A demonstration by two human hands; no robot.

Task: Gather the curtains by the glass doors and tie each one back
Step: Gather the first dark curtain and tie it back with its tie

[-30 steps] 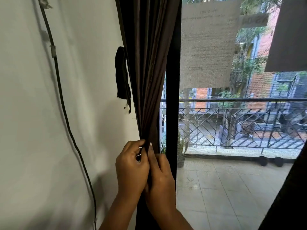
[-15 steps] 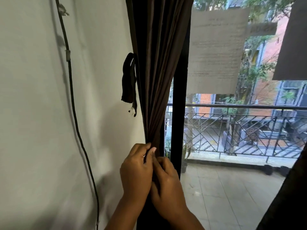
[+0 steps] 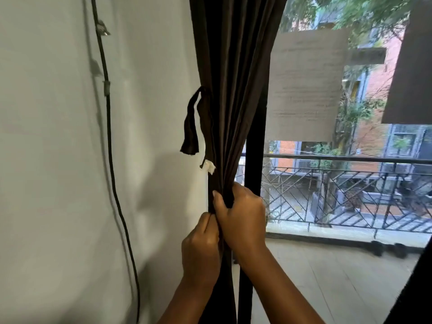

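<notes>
Bunching the brown curtain (image 3: 236, 90) beside the glass door (image 3: 327, 183), we are clamping both hands' fingers, right hand (image 3: 240, 211) above left hand (image 3: 201, 249), compacting its folds below the hanging tieback (image 3: 191, 127).

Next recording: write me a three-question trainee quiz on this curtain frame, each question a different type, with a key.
1. True or false: the dark brown fabric tie-back strap is already wrapped round the gathered dark brown curtain.
2. Multiple choice: what runs down the white wall left of the curtain? A) a black cable B) a wooden rail C) a metal chain
3. Fill in: the higher grip on the curtain belongs to the ___ hand.

Key:
1. False; the strap hangs loose beside the curtain's left edge.
2. A.
3. Right; the right hand holds the bunched folds above the left hand, which grips lower down.
</notes>
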